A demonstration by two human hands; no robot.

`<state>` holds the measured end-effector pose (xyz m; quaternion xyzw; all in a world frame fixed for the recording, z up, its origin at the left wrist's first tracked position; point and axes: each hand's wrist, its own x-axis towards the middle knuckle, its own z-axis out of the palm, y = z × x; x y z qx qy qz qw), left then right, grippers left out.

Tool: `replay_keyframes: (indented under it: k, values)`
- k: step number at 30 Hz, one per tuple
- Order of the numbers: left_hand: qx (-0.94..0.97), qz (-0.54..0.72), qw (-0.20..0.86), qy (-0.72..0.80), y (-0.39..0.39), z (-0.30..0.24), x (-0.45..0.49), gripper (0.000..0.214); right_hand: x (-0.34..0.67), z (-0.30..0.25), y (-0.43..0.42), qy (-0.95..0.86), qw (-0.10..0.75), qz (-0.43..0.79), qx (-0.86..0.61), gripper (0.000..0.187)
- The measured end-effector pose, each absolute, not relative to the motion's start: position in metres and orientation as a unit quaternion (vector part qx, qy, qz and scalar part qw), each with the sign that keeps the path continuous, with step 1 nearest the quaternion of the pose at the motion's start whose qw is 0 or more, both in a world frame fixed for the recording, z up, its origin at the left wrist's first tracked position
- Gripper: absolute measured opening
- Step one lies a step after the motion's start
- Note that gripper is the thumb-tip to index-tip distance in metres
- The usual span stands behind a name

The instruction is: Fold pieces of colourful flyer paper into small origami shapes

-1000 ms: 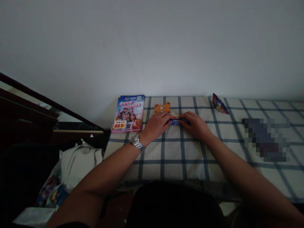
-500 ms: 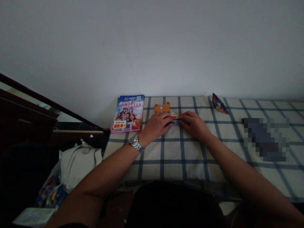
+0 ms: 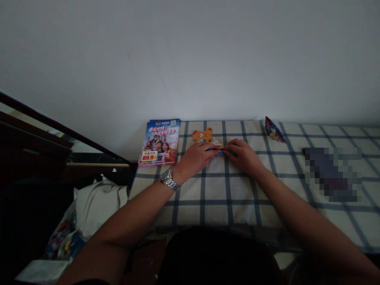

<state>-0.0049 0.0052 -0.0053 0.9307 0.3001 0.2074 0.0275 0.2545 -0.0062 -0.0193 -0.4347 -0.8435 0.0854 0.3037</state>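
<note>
A small folded flyer (image 3: pixel 219 152), blue with print and a pale pointed tip at its far side, lies on the checked cloth between my hands. My left hand (image 3: pixel 196 156), with a metal watch on the wrist, presses its closed fingers on the flyer's left end. At the other end, the thumb and fingers of my right hand (image 3: pixel 244 156) pinch the paper. Both palms partly cover it. Just beyond my left fingers lies an orange bear-shaped piece (image 3: pixel 202 135). Left of that hand is a stack of flyers (image 3: pixel 162 144) marked 89.9.
Another folded paper piece (image 3: pixel 273 130) stands near the wall at right. A blurred-out dark object (image 3: pixel 329 172) lies farther right on the checked cloth (image 3: pixel 190 211). Below the left edge are a whitish bag (image 3: pixel 97 206) and a dark wooden rail (image 3: pixel 59 124).
My fingers have shifted slightly along the folded flyer, and the left hand sits a little lower, baring more of the bear-shaped piece. Everything else stays in place.
</note>
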Motion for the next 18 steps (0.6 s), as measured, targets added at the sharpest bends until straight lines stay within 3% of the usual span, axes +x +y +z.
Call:
replay_keyframes:
  k: [18]
  values:
    - [0.926, 0.203, 0.014, 0.319, 0.0009, -0.0007, 0.0001, 0.026, 0.2568, -0.0185, -0.0077, -0.874, 0.301, 0.073, -0.376, 0.020]
